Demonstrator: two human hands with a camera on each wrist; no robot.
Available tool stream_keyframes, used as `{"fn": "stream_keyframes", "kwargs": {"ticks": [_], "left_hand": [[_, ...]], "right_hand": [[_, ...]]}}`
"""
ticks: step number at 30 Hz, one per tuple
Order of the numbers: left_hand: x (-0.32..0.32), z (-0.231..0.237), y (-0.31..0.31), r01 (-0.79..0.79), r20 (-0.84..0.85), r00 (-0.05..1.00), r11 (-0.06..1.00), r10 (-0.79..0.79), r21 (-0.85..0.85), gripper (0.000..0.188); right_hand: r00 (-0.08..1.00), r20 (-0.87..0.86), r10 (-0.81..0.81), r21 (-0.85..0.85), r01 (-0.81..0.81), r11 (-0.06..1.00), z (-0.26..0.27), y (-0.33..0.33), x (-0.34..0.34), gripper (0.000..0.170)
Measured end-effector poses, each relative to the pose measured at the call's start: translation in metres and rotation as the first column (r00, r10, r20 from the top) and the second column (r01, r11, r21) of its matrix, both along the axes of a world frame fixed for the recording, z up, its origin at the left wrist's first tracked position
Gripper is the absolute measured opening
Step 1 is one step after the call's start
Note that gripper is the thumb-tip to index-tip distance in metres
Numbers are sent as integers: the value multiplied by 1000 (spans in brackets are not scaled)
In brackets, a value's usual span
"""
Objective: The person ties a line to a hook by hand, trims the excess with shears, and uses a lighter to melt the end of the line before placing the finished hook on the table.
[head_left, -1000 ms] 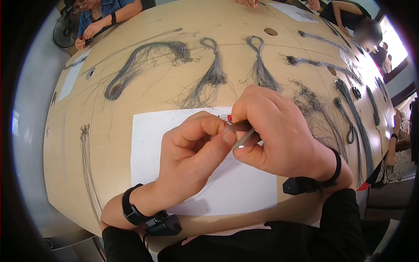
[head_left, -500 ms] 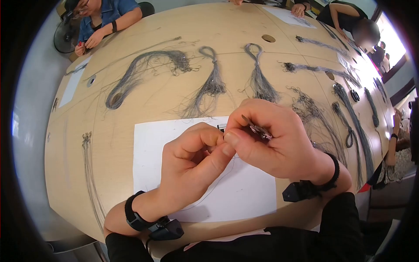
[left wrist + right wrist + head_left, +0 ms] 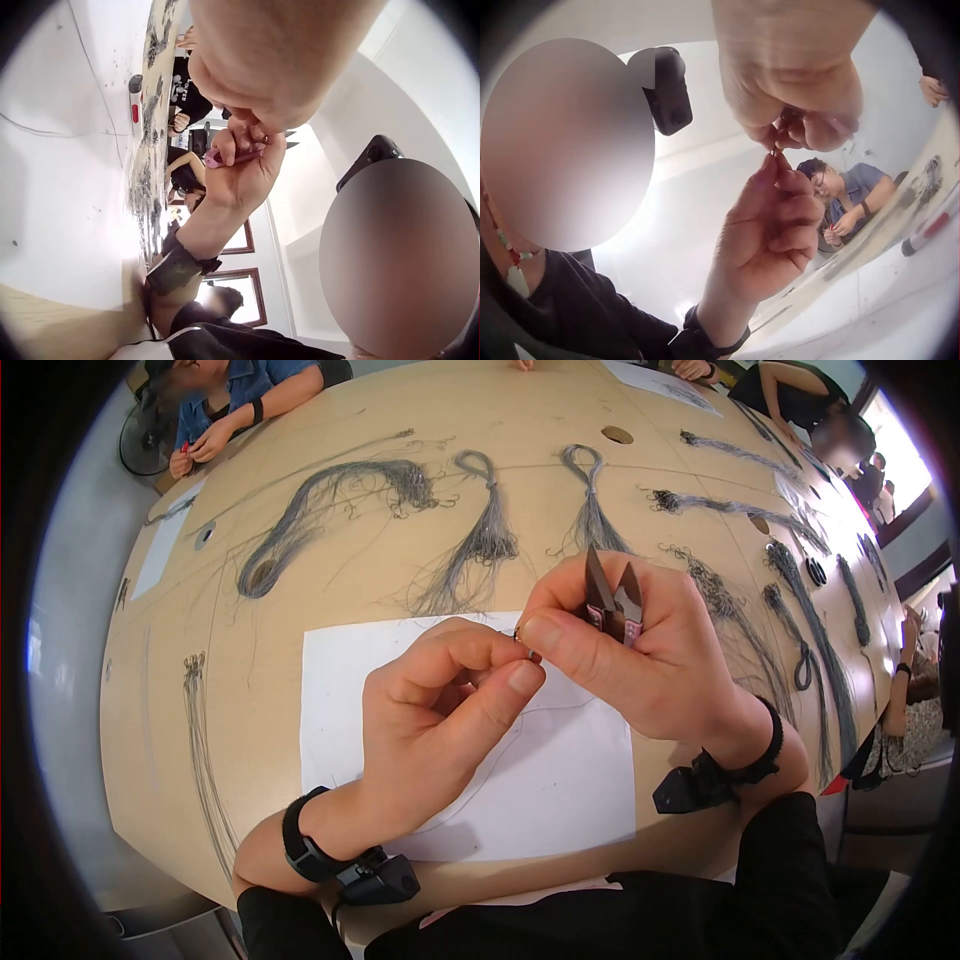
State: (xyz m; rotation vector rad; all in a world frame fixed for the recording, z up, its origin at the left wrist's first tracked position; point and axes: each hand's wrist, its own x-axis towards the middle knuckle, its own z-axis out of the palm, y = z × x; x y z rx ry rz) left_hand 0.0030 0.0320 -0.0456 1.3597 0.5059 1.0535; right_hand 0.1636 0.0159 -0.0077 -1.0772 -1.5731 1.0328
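Observation:
Thumb and forefinger of my left hand [image 3: 420,725] pinch a tiny dark piece [image 3: 519,635]; it is too small to make out its kind. My right hand [image 3: 660,670] meets it there, thumb and forefinger at the same piece, tips close together in the right wrist view. Thread snips [image 3: 612,605] with pink handles are tucked in the right hand's fingers, blades pointing up and parted. Below both hands lies a white paper sheet [image 3: 570,790], with a thin dark line [image 3: 95,75] curving over it. A white, black and red tool [image 3: 136,105] lies on the sheet.
Looped bundles of grey line [image 3: 492,500] lie across the wooden table [image 3: 260,760], with more tangled bundles [image 3: 720,590] to the right and long strands [image 3: 200,710] at left. Another person [image 3: 235,410] works at the far left edge.
The snips' blades have swung from between the two hands to upright in the right hand. The right thumb and forefinger have come to the piece at the left fingertips.

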Motion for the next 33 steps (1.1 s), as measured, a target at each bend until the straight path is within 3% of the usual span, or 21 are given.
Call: {"fn": "stream_keyframes", "kwargs": {"ticks": [5,9,14,16,20,23,29,32,33], "left_hand": [[0,1,0,19,46,999,997,-16,-70,6],[0,5,-2,4,76,997,986,9,-169,6],[0,3,-1,-1,92,996,991,14,-134,6],[-1,3,-1,-1,91,996,990,14,-138,6],[0,1,-1,-1,45,999,995,5,-97,6],[1,-3,1,-15,20,1000,999,15,-39,6],[1,-4,2,-60,6,998,997,60,44,4],[-2,3,2,-70,-17,997,997,69,-44,2],[-1,3,1,-84,25,996,994,86,-65,2]], "right_hand": [[1000,6,15,30,-16,999,0,0,0,14],[996,87,2,21,-4,1000,7,-1,4,7],[990,141,13,-8,-12,1000,7,-3,4,8],[979,204,-16,163,-18,986,0,-1,3,8],[967,247,-54,247,-9,969,-5,1,-1,11],[942,320,-100,414,-45,909,-7,4,-1,12],[944,316,-101,415,-42,909,-2,-1,-5,12],[923,380,-53,244,-45,969,2,-4,0,18],[926,375,-43,267,-63,962,4,-6,-1,18]]}}
